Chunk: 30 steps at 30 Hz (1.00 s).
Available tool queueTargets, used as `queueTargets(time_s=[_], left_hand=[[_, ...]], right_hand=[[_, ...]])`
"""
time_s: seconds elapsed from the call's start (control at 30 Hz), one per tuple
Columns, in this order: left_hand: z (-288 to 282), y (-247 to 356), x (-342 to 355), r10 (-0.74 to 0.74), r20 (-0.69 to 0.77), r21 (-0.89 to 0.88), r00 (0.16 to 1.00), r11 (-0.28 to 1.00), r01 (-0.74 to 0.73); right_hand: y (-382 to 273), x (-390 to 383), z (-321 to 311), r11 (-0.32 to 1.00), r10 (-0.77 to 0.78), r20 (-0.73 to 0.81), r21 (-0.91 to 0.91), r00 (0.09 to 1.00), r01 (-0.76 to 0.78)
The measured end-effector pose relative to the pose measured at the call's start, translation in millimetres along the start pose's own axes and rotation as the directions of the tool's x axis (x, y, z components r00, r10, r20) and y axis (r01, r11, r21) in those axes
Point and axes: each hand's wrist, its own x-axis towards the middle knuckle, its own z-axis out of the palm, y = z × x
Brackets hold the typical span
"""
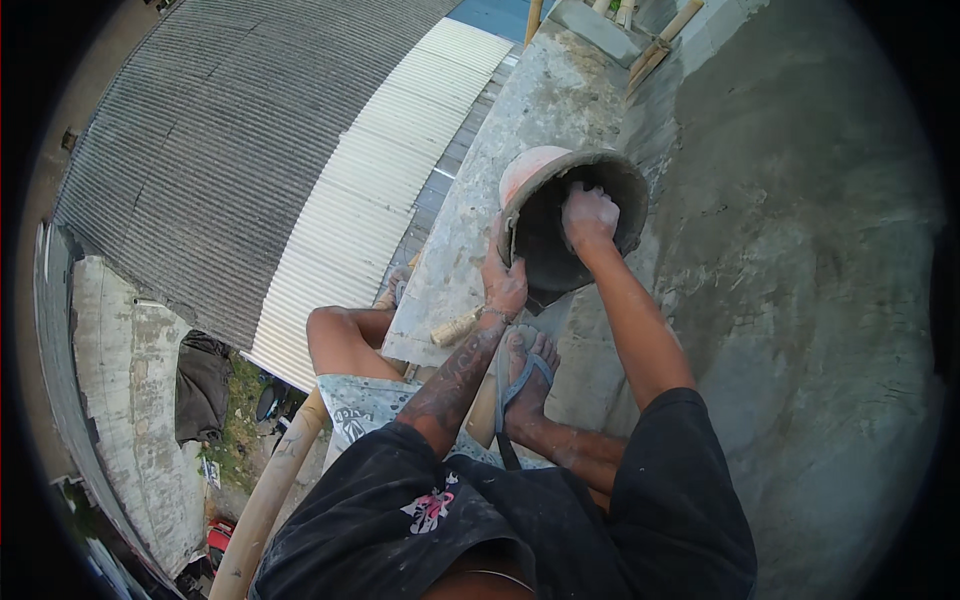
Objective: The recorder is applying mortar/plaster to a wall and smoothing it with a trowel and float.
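A pail point(535, 168), pinkish-white outside and caked with grey mortar inside, is tipped on its side with its mouth toward me. My left hand point(505, 280) grips its near left rim. Inside the mouth, my right hand point(590, 212) is closed in a fist, dusted with pale grey. What it holds, if anything, is hidden by the hand and the dark inside. Below my left hand, a short pale stub point(457, 328), perhaps wood, lies on the mortar-stained board point(470, 225) under the pail.
On my right rises a wall point(800, 220) of damp grey plaster. Bamboo poles point(270, 500) stand at the lower left, with a drop beyond them to corrugated roofs point(350, 200) and ground. A grey block point(600, 35) and bamboo pieces point(665, 45) are at the far end. My sandalled foot point(530, 375) is near the pail.
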Motion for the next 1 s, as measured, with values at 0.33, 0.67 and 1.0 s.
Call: queueTargets(time_s=[0.33, 0.67, 1.0], left_hand=[[-3.0, -15.8, -9.3, 0.012, 0.108, -0.017, 0.994, 1.0, -0.01], [-33.5, -43.5, -3.8, -0.398, 0.052, -0.116, 0.916, 0.908, 0.402], [-15.3, -56.8, 2.4, -0.406, 0.122, -0.292, 0.906, 0.858, 0.423]], right_hand=[[32.2, -26.1, 40.6, 0.821, 0.211, 0.286, 0.468, 0.935, -0.329], [-33.5, -15.0, 58.4, -0.346, -0.35, 0.398, 0.787, 0.848, -0.511], [1.4, -2.0, -15.2, -0.469, -0.358, 0.323, 0.749, 0.876, -0.468]])
